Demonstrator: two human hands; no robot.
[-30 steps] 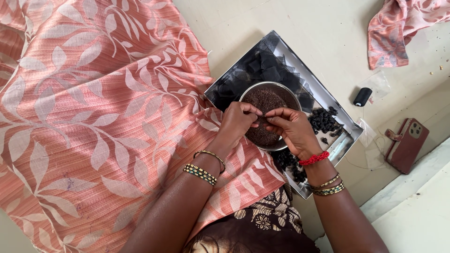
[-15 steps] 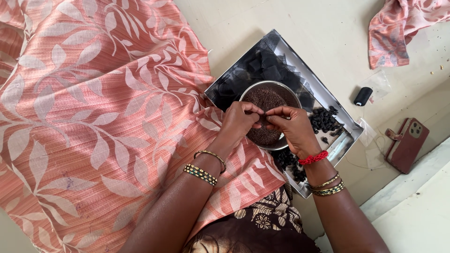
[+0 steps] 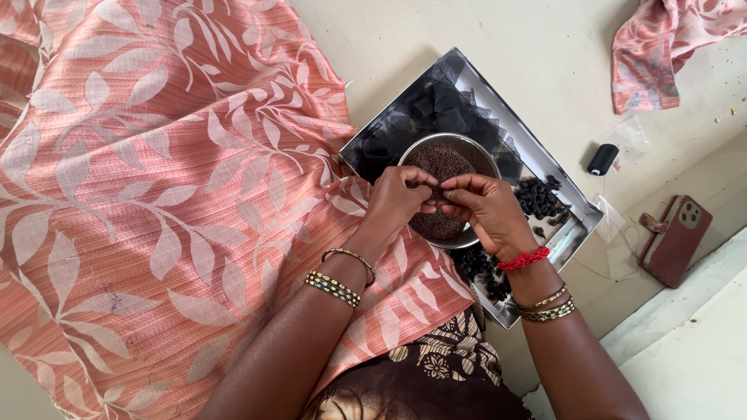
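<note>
Both hands meet over a round steel bowl of dark brown beads (image 3: 440,159), which sits in a shallow rectangular silver tray (image 3: 580,210) on the floor. The left hand (image 3: 397,201) is curled nearly closed, fingertips pinched; the right hand (image 3: 486,206) is likewise pinched, its fingertips touching the left's. Whatever tiny dark thing they grip between them is too small to tell. Peach leaf-patterned fabric (image 3: 156,194) lies beside the tray.

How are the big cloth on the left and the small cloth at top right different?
The big cloth lies spread out under the left hand; the small cloth lies crumpled, apart from both hands. The big cloth is far larger. Both are salmon pink with pale leaf prints.
</note>
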